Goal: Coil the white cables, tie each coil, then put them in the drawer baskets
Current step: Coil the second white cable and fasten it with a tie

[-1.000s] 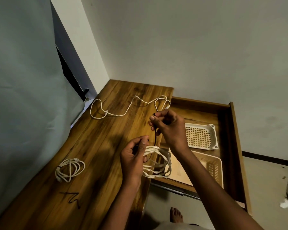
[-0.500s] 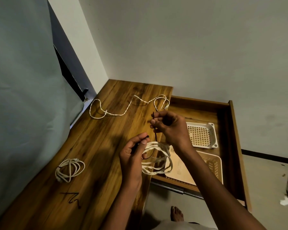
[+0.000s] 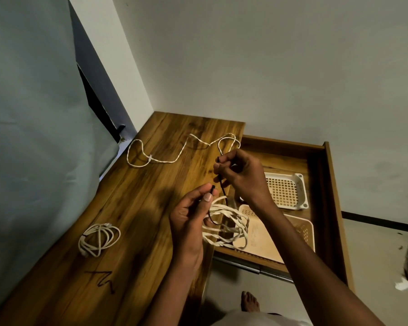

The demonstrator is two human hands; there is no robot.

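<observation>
A black tie [image 3: 222, 189] is pinched at either end by left hand [image 3: 190, 222] and right hand [image 3: 242, 176]. A cable coil [image 3: 227, 228] hangs just right of the left hand. Below the right hand, no contents are seen in two drawer baskets [image 3: 290, 184].

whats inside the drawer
Two plastic baskets sit in the drawer: a white basket farther back, a beige basket nearer. Both show no cables, but the right arm covers parts.

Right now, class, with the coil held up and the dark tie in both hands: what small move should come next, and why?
Probably cross the two ends and twist them shut. The left hand pinches one end of the dark tie, the right hand the other, and the tie already loops through the white coil, which hangs loose over the drawer's edge.
</observation>
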